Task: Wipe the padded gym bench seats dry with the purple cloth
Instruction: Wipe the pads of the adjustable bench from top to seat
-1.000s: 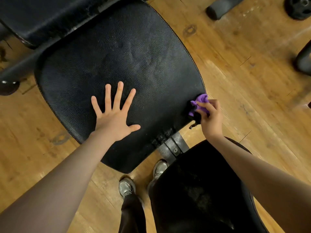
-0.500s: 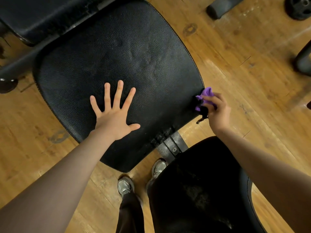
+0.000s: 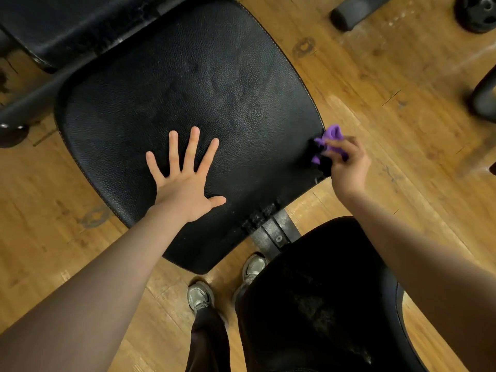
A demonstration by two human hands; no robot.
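at 6 o'clock, nearest the camera, two grey shoes (image 3: pixel 200 295) stand on the wooden floor (image 3: pixel 389 84), with dark trousers (image 3: pixel 206 342) above them. just right of them, toward 5 o'clock, is a small black padded seat (image 3: pixel 316 299). a metal frame bar (image 3: pixel 273 233) joins it to the large padded seat (image 3: pixel 188 92) that fills the centre. the left hand (image 3: pixel 185 178) lies flat on this seat, fingers straight and spread wide, holding nothing. at 3 o'clock, the right hand (image 3: pixel 349 167) has its fingers curled round the bunched purple cloth (image 3: pixel 331 139), pressing it to the seat's right edge. farther off, at 11 o'clock, lies another black pad (image 3: pixel 80 22); at 1 o'clock a black weight plate (image 3: pixel 477 12) rests on the floor.
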